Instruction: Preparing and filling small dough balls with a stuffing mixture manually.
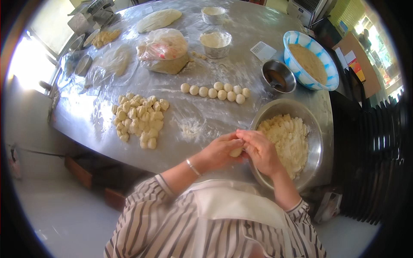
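Observation:
My left hand (222,150) and my right hand (258,149) are cupped together around a piece of pale dough (236,152), partly hidden by the fingers. Under my right forearm stands a steel bowl (317,151) of crumbly, pale yellow filling (288,142). To the left lies a heap of small dough pieces (138,117). Beyond my hands, smooth round dough balls (222,94) sit in two staggered rows. A patch of loose flour (191,128) is on the metal table (180,148) between the heap and my hands.
A small steel bowl (292,84) with brown contents stands by a blue-and-white basin (333,75) of tan crumbs. A white scraper (263,51), two flour tins (215,48), a plastic-covered block (164,51) and a long dough piece (159,20) lie farther back. Black stacked trays (374,161) stand at right.

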The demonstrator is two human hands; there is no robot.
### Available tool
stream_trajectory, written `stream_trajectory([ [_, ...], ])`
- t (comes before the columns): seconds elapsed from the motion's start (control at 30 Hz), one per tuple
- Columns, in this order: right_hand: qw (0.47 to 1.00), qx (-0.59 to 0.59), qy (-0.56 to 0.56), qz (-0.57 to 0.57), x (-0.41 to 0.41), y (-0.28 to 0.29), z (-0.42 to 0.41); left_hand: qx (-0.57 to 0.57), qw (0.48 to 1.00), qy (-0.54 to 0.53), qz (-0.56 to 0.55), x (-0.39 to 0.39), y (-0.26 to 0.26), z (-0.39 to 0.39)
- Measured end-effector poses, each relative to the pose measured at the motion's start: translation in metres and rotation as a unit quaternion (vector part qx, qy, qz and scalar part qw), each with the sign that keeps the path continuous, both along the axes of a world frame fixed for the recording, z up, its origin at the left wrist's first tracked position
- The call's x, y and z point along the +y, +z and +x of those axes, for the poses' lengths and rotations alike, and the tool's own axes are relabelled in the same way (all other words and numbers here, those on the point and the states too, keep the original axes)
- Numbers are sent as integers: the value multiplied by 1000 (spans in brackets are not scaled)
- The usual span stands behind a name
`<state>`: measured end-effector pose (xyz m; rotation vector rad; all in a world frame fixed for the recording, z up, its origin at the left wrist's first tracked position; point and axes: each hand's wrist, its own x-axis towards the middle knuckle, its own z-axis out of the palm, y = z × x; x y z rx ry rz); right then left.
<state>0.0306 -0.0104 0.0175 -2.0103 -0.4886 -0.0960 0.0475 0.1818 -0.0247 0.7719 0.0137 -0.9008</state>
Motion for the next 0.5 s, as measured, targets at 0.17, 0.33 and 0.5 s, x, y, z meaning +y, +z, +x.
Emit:
stream_trajectory([
  [0.17, 994, 4, 9, -113, 9, -3, 0, -88, 989, -54, 104, 27, -7, 11],
  [0.33, 992, 82, -78, -64, 27, -14, 6, -128, 977, -91, 141, 44, -17, 31],
  [0.5, 982, 86, -155, -61, 18, -31, 13, -114, 980, 5, 163, 79, -30, 88],
])
